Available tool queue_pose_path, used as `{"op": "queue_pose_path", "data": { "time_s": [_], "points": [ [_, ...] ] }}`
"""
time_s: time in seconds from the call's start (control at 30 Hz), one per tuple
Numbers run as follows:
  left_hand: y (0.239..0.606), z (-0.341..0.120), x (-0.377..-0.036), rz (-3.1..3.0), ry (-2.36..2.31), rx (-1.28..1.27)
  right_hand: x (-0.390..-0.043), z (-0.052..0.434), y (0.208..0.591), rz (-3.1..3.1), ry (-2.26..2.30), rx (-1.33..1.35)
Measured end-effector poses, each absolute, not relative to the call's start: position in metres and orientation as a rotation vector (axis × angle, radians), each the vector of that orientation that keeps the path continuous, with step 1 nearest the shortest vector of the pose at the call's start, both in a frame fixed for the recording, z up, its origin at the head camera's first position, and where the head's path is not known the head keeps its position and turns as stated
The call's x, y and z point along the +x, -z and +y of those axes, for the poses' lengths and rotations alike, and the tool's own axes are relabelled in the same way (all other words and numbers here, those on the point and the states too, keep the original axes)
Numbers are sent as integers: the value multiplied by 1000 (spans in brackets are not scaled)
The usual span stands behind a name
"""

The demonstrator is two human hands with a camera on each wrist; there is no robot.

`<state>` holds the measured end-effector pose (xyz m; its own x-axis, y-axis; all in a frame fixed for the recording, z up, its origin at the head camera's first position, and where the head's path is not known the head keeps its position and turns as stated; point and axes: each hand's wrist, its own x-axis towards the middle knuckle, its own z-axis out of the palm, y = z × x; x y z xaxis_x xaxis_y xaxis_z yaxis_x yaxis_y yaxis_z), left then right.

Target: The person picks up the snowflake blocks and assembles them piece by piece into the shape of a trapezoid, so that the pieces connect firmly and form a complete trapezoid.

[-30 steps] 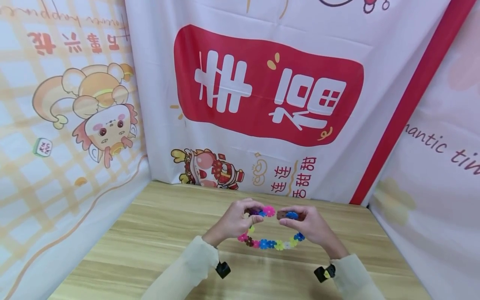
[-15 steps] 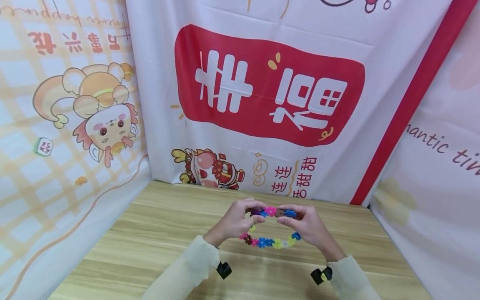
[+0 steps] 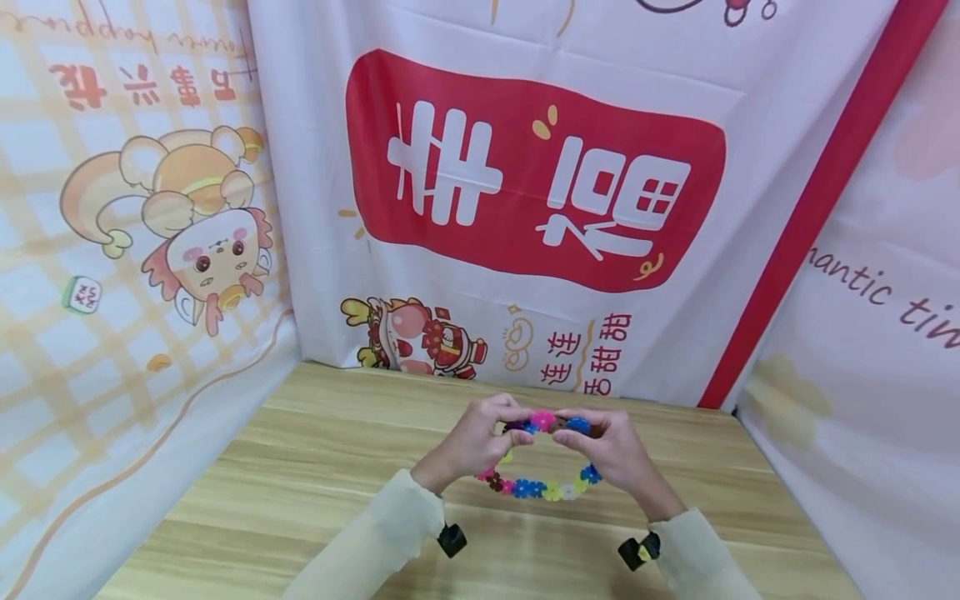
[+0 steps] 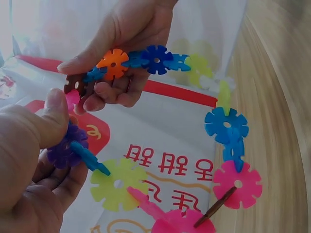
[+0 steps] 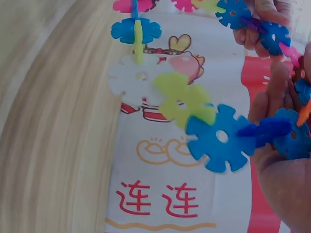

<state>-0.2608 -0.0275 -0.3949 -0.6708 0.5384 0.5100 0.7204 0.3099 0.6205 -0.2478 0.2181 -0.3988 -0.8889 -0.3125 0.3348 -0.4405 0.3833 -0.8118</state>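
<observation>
Both hands hold a chain of colourful snowflake-shaped plastic discs [image 3: 540, 489], bent into a ring above the wooden table [image 3: 315, 467]. My left hand [image 3: 516, 427] pinches one end at a purple disc [image 4: 65, 148], thumb on top, with a pink disc [image 4: 73, 98] just beyond it. My right hand [image 3: 576, 431] pinches the other end at the orange disc [image 4: 112, 63] and brown disc [image 4: 77, 85]. The two ends meet between the fingertips. In the right wrist view the chain's large blue disc [image 5: 217, 138] lies against my right hand [image 5: 282, 165], and the left hand [image 5: 265, 19] shows at the top.
Printed cloth backdrops [image 3: 525, 183] close the table on the left, back and right. A black wrist camera sits on each cream sleeve [image 3: 452, 540] [image 3: 636, 550]. Bare wooden table surface lies to both sides of the hands.
The hands have drawn closer together. The gap between the pink end disc and the brown end disc has closed, and the ring has tightened slightly.
</observation>
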Motion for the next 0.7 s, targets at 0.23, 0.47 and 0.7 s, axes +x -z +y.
{"op": "queue_pose_path", "data": {
  "time_s": [0.23, 0.47, 0.7],
  "points": [
    [401, -29, -271, -2479, 1336, -1163, -253, 216, 400, -2639, -1514, 569],
    [422, -28, -297, -2637, 1699, -1000, -272, 214, 408, -2845, -1591, 346],
    [462, -25, -320, -2820, 1940, -777, -296, 221, 448, -2944, -1729, 332]
  ]
}}
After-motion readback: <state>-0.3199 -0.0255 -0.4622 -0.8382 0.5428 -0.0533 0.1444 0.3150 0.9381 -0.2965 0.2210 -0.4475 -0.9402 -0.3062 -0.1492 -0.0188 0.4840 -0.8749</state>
